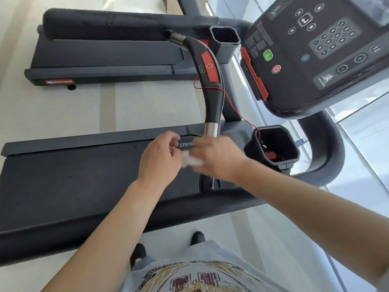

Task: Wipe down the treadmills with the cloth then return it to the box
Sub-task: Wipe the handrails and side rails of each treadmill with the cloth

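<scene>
We stand beside the near treadmill (88, 175) with both arms stretched out over its black belt. Between our hands sits the white cloth (190, 160), bunched into a small wad just below the steel-tipped end of the curved handlebar (210, 81). Our left hand (160, 159) has its fingers curled inward toward the cloth, fingertips at its left edge, though we cannot tell whether they actually pinch it. Our right hand (214, 157) is blurred; it lies over the right side of the cloth with fingers bent around it, and seems to have hold of it (the blur keeps us from being sure of the grip).

The handlebar carries a red panel with a circle on it, and a thin red cord (237, 110) trails from it down into the near cup holder (273, 146). To the upper right the console (315, 49) shows a keypad, a green button (267, 55) and a red stop button (276, 69). A second treadmill (105, 57) stands parallel further off, with its own cup holder (224, 39) at its front end. Pale floor (147, 106) lies between the two machines. Our black shoes (197, 237) show below, above the printed shirt (200, 275).
</scene>
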